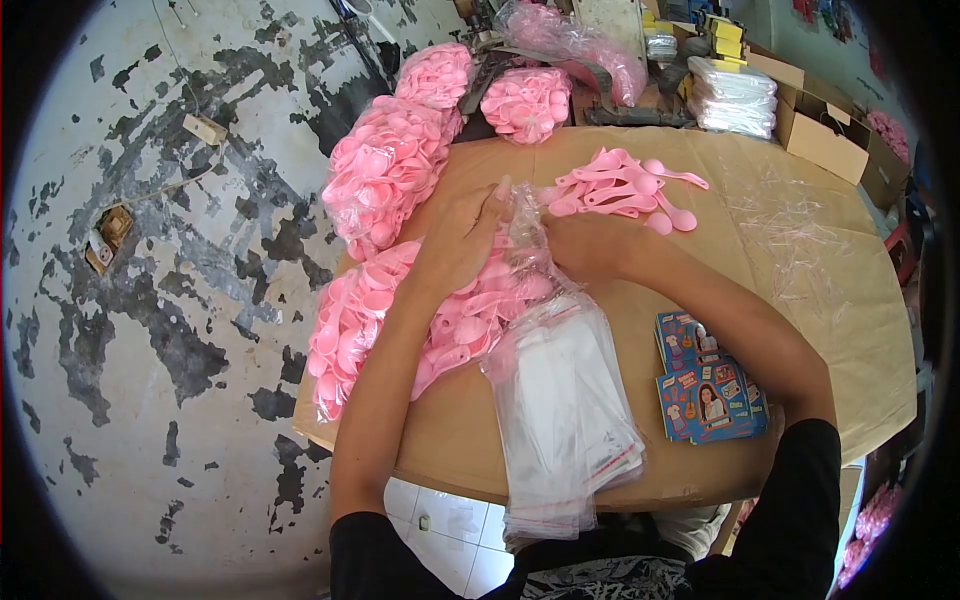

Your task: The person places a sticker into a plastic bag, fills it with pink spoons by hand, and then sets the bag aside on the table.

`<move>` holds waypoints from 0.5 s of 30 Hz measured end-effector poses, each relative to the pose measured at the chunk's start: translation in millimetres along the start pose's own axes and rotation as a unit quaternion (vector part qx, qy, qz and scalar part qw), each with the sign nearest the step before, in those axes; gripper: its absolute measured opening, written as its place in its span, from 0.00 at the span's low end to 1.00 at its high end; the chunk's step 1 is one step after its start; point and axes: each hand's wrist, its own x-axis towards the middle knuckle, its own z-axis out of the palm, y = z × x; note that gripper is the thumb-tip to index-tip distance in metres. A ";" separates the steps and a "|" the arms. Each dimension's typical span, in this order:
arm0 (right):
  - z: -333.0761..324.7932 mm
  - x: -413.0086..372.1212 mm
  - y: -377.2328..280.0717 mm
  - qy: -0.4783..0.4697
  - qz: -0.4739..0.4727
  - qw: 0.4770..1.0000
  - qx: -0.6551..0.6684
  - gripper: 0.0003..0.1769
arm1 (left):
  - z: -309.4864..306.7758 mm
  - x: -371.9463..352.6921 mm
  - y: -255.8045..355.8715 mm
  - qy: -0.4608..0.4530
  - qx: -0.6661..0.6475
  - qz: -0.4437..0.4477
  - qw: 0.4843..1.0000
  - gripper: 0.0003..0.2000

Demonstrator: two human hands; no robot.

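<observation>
My left hand (468, 240) is at the left side of a clear plastic bag (525, 235), its fingers partly raised and pressed to the film. On the bag's right side, my right hand (585, 243) is closed on the plastic, its fingertips partly hidden. Pink spoons (480, 315) lie in clear plastic below and left of my hands. Just beyond my right hand is a loose pile of pink spoons (610, 185). A stack of flat clear bags (565, 390) lies nearest my body. Printed blue cards (705, 400) sit beneath my right forearm.
Filled bags of pink spoons (385, 165) line the table's left edge, with another bag (525, 103) at the back. Thin plastic strips (795, 235) are scattered on the right. Behind stand a stack of packed plastic (733, 95) and an open cardboard box (825, 140). A stained wall is at left.
</observation>
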 end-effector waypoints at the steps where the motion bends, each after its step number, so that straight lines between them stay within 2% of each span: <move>1: -6.2 -0.4 0.3 0.000 0.009 1.000 0.014 0.16 | 0.7 -0.2 0.1 0.006 -0.010 -0.002 1.000 0.29; 4: -19.3 -7.0 14.1 0.105 -0.034 0.994 -0.004 0.18 | -3.8 -1.3 3.0 0.006 -0.028 -0.036 0.999 0.28; 5: -26.2 -9.7 20.0 0.113 -0.023 0.993 -0.012 0.17 | -5.8 -1.4 3.9 0.003 -0.032 -0.053 0.998 0.28; 7: -41.8 -16.3 32.7 0.129 -0.003 0.991 -0.026 0.15 | -6.6 0.9 -3.1 0.026 -0.030 -0.035 0.999 0.28; 10: -61.2 -32.8 47.3 0.204 0.028 0.967 -0.147 0.18 | -5.1 1.9 -7.2 0.044 -0.063 -0.011 0.997 0.26; 13: -53.3 -36.2 53.2 0.177 0.026 0.968 -0.174 0.19 | -3.5 1.4 -9.4 0.036 -0.056 -0.008 0.998 0.26; 15: -36.1 -17.5 48.3 0.157 -0.085 0.983 -0.040 0.19 | -3.0 1.2 -5.8 0.022 -0.053 -0.014 0.998 0.26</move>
